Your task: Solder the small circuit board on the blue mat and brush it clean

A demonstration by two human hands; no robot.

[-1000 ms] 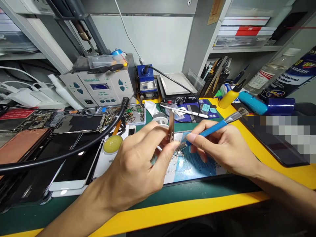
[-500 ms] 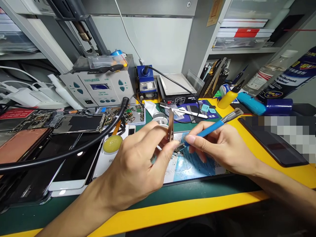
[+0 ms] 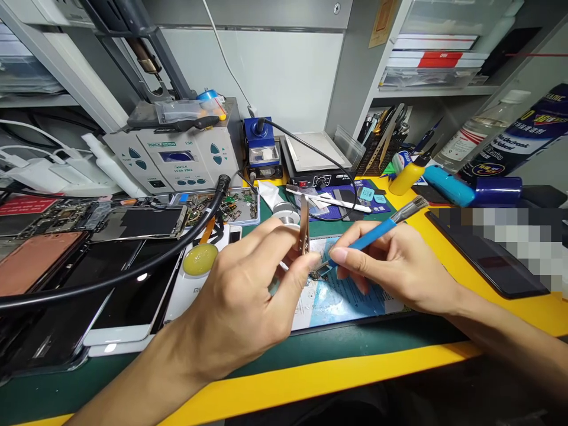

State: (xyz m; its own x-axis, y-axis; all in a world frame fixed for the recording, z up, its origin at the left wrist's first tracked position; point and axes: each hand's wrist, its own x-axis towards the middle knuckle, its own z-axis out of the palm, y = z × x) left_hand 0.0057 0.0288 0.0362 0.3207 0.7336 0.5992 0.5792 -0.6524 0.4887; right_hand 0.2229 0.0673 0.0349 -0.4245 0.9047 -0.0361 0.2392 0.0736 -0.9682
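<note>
My left hand [image 3: 257, 284] pinches a pair of metal tweezers [image 3: 304, 228], held upright with the tips pointing down. In my right hand [image 3: 390, 260] is a blue-handled brush [image 3: 370, 235]. Its bristles point up and to the right, while its thin other end reaches down toward a small circuit board [image 3: 318, 276]. That board sits between the two hands, partly covered by my left fingers, and I cannot tell whether the tool ends touch it. Beneath lies a blue and white printed sheet [image 3: 341, 302]. A solder spool [image 3: 287, 216] shows behind my left hand.
Phones and phone parts [image 3: 133, 290] fill the left side, crossed by a thick black hose [image 3: 177, 251]. A hot air station [image 3: 177, 154], a blue soldering station [image 3: 261, 145] and a hot plate [image 3: 317, 154] stand behind. A dark phone [image 3: 483, 251] lies right, near a yellow bottle [image 3: 406, 174].
The view has shifted slightly. The brush has tilted a little, its bristle end lower, with the thin end still near the board. My left hand keeps its hold on the tweezers.
</note>
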